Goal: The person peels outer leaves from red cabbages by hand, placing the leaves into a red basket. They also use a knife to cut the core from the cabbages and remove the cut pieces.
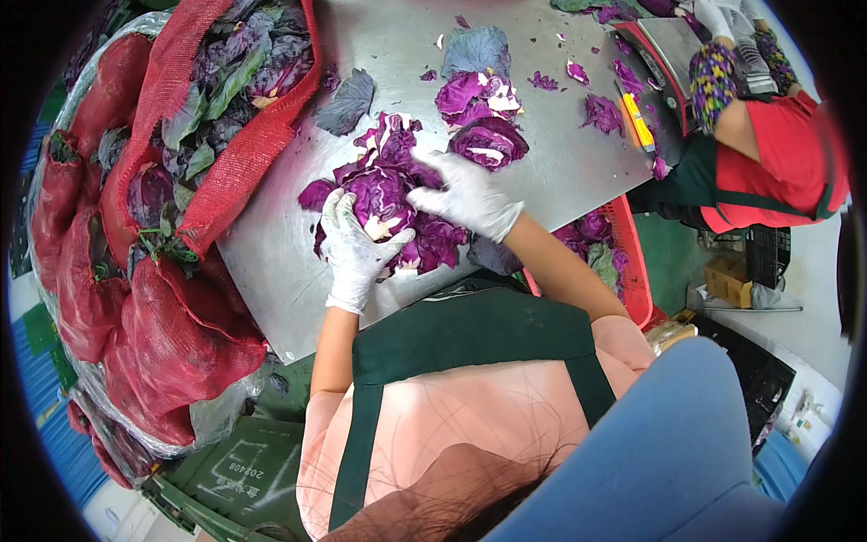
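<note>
In white gloves, both of my hands are at a purple cabbage head (372, 197) amid loose leaves on the steel table (262, 271). My left hand (352, 248) grips its lower left side, fingers curled against it. My right hand (465, 194) has thumb and fingers spread at its right side, touching the leaves. Another cut cabbage piece (488, 144) lies just behind my right hand, with more purple pieces (465, 95) and a grey-green leaf (339, 107) beyond.
Red mesh sacks (181, 334) of cabbages fill the left. A red crate (632, 271) of leaves stands below the table's right edge. A yellow cutter (638, 122) lies near a co-worker in red (768, 163), whose gloved hand (712, 18) is at the upper right.
</note>
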